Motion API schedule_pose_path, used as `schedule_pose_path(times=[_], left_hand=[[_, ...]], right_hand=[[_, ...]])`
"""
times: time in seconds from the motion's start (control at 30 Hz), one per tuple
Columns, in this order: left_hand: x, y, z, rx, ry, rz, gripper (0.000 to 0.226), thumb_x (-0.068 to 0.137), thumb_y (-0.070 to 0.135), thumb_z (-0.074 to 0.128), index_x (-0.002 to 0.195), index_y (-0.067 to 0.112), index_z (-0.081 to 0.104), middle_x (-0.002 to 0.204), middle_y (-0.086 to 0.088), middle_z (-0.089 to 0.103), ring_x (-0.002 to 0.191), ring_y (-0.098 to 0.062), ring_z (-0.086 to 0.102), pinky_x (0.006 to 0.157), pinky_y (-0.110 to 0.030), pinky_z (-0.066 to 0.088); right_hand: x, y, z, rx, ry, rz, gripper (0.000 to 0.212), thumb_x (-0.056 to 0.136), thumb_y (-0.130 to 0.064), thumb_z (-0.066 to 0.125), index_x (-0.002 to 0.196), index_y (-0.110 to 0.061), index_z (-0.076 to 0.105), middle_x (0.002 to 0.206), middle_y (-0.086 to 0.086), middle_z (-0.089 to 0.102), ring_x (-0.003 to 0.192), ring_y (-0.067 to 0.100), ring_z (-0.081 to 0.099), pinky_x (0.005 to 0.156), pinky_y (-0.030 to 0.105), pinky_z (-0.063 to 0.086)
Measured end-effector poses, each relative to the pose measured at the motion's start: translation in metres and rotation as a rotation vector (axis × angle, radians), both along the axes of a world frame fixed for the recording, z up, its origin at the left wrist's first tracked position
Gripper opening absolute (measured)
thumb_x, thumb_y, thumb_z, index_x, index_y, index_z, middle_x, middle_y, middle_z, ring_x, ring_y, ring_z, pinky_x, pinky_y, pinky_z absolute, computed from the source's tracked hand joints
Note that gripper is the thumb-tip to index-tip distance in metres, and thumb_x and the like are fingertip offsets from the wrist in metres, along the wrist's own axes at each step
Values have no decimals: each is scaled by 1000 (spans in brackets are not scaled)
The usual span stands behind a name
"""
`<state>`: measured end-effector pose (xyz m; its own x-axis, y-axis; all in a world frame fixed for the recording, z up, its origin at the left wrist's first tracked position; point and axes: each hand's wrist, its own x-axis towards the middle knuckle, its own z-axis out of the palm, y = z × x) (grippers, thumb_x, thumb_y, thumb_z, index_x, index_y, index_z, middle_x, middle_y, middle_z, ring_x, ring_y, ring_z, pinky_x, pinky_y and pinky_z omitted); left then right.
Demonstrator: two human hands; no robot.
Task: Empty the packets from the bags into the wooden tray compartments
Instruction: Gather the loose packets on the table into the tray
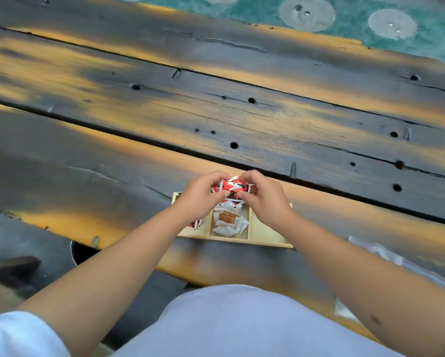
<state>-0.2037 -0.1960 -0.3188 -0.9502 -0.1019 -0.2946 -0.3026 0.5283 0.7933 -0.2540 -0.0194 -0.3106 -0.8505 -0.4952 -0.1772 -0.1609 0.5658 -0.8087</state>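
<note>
Dark weathered plank table [216, 112] with knot holes, teal patterned floor [357, 19] beyond its far edge

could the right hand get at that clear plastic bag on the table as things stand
Probably not right away: the right hand and left hand both hold red packets over the wooden tray. The plastic bag lies unobstructed beside the right forearm.

Wooden tray [267, 242] on table [242, 119] (packets [229, 222] in middle compartment).

Person, seen from above: two bare forearms without watch, ring or glove, left hand [203, 195] at 11 o'clock of frame centre-bottom and right hand [266, 199] at 1 o'clock; short white sleeve [20, 336] at 8 o'clock; pale grey-white garment [229, 323] at 6 o'clock.
</note>
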Motion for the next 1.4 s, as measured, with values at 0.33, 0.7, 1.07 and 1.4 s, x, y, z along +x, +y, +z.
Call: schedule_pose_path(times=[0.33, 0.7, 1.07, 1.4], left_hand=[[53, -57, -1, -69, -51, 127, 20, 91, 12, 65, 104, 26, 69, 95, -2, 73, 89, -20, 68, 81, -38, 57], [62, -89, -64, -272, -135, 12, 26, 89, 17, 66, 115, 18, 68, 99, -10, 71, 96, -28, 61, 77, -32, 48], [63, -95, -87, -606, -73, -252, 24, 92, 33, 61, 115, 26, 64, 116, 6, 64, 116, -24, 50, 89, -38, 37], [43, -103, -96, -530, -65, -367, 24, 89, 14, 65, 113, 11, 64, 113, -7, 60, 111, -30, 51, 94, -43, 45]], right_hand=[[38, -71, -18, 26, 3, 102, 26, 89, -8, 67, 112, -19, 61, 109, -3, 62, 80, 11, 60, 70, 21, 47], [57, -118, -72, 356, 36, 195, 27, 90, -7, 54, 116, -14, 58, 115, 11, 65, 106, 31, 59, 84, 39, 47], [63, -114, -88, 610, 349, 300, 21, 79, -14, 68, 99, -20, 66, 104, 3, 67, 94, 30, 56, 70, 37, 44], [54, -118, -88, 720, 379, 291, 28, 70, -19, 77, 95, -21, 65, 105, 3, 62, 96, 29, 56, 78, 40, 42]])
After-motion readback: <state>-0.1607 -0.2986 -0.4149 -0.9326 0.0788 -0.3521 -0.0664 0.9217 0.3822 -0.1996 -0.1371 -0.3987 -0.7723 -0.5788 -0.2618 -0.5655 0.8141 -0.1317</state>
